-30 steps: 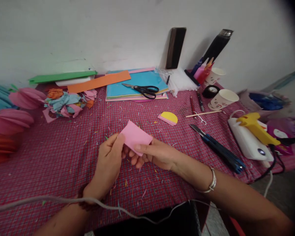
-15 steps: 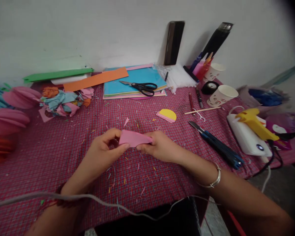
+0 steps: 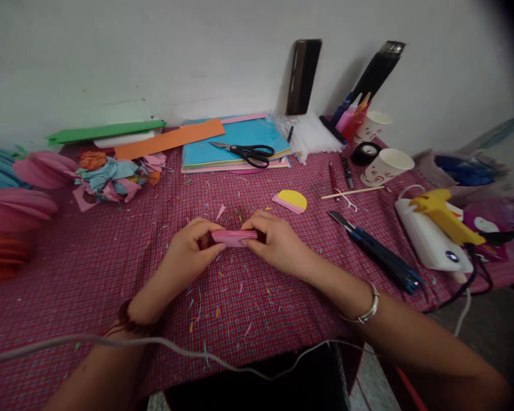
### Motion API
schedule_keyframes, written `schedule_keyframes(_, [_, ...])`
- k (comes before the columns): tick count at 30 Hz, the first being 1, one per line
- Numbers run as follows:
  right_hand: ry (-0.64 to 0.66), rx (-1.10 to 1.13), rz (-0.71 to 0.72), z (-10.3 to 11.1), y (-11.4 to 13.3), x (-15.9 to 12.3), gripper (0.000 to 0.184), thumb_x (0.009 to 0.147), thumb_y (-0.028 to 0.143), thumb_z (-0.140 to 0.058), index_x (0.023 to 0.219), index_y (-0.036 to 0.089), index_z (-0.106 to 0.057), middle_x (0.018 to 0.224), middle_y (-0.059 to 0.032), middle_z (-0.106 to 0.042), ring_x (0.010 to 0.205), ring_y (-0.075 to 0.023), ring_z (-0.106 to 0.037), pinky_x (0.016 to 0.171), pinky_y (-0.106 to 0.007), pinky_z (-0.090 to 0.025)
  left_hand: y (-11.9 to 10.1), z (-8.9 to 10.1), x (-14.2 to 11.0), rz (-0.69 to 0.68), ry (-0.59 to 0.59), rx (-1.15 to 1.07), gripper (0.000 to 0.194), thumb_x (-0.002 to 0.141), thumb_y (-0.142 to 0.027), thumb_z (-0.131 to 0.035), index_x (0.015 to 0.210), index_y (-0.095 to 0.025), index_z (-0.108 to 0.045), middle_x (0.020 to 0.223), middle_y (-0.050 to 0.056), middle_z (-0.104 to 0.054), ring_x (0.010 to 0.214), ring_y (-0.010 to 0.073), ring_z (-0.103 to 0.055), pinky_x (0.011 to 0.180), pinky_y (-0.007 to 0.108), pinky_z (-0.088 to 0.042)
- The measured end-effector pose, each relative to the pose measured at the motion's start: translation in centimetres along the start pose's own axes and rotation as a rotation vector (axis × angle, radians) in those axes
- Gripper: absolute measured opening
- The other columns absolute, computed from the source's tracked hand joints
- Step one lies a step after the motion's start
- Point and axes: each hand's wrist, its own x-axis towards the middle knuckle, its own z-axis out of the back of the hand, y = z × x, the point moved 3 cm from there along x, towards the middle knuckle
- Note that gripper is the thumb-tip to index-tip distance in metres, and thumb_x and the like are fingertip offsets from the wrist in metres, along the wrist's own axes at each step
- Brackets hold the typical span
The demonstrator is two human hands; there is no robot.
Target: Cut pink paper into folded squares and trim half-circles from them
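Note:
A piece of pink paper (image 3: 233, 238) is held between my two hands, low over the checked tablecloth, and it looks narrow from this angle. My left hand (image 3: 191, 246) pinches its left end between thumb and fingers. At the right end, my right hand (image 3: 273, 242) grips it the same way. Just beyond the paper lies a small pink scrap (image 3: 221, 212). Further right rests a half-round stack of yellow and pink paper (image 3: 292, 200).
Black scissors (image 3: 251, 153) lie on blue paper sheets (image 3: 197, 149). To the right are a blue cutter knife (image 3: 381, 257), a yellow glue gun (image 3: 445, 214) and paper cups (image 3: 388, 167). Crumpled scraps (image 3: 111, 176) and paper balls (image 3: 21, 208) sit left. A white cable (image 3: 171, 345) crosses in front.
The pink paper went from lying flat toward me to being seen as a narrow strip. Both hands shifted to its two ends. A small pink scrap now shows on the cloth beyond it.

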Motion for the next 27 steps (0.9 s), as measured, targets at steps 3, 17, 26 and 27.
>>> schedule_keyframes(3, [0.004,0.006,-0.015,-0.2,0.0,0.1,0.012,0.079,0.007,-0.060,0.082,0.019,-0.060,0.079,0.0008,-0.055,0.076,-0.0137,-0.053,0.068,-0.027,-0.038,-0.4,-0.3,-0.1,-0.010,-0.015,-0.009,0.009,0.075,-0.017,-0.065,0.082,-0.020,-0.066,0.074,-0.002,-0.056,0.061,0.0116,-0.048,0.055,0.025,-0.035])
schedule_keyframes(17, [-0.001,0.583,-0.158,-0.8,0.1,0.2,0.014,0.078,0.027,-0.067,0.083,0.019,-0.056,0.076,0.0027,-0.055,0.068,-0.0121,-0.050,0.064,-0.027,-0.039,-0.7,-0.7,-1.0,0.476,-0.132,-0.910,0.016,0.069,-0.024,-0.077,0.069,-0.016,-0.063,0.059,-0.006,-0.049,0.047,0.0035,-0.036,0.042,0.016,-0.028])
schedule_keyframes(26, [-0.188,0.415,-0.004,-0.4,2.2,-0.3,0.016,0.082,0.028,-0.069,0.076,0.019,-0.058,0.075,0.0019,-0.051,0.071,-0.0127,-0.049,0.064,-0.027,-0.040,-0.1,-3.1,-2.0,0.433,0.008,-1.054,0.016,0.075,-0.027,-0.075,0.089,-0.024,-0.068,0.079,-0.001,-0.066,0.066,0.0104,-0.060,0.060,0.022,-0.052])
schedule_keyframes(27, [-0.205,0.344,0.028,-0.3,2.2,-0.4,0.016,0.085,0.026,-0.066,0.073,0.019,-0.057,0.073,0.0020,-0.050,0.070,-0.0127,-0.049,0.064,-0.027,-0.039,-0.1,-3.0,-2.0,0.390,0.017,-0.989,0.016,0.076,-0.028,-0.073,0.091,-0.024,-0.068,0.084,0.000,-0.068,0.070,0.0123,-0.062,0.064,0.025,-0.054])
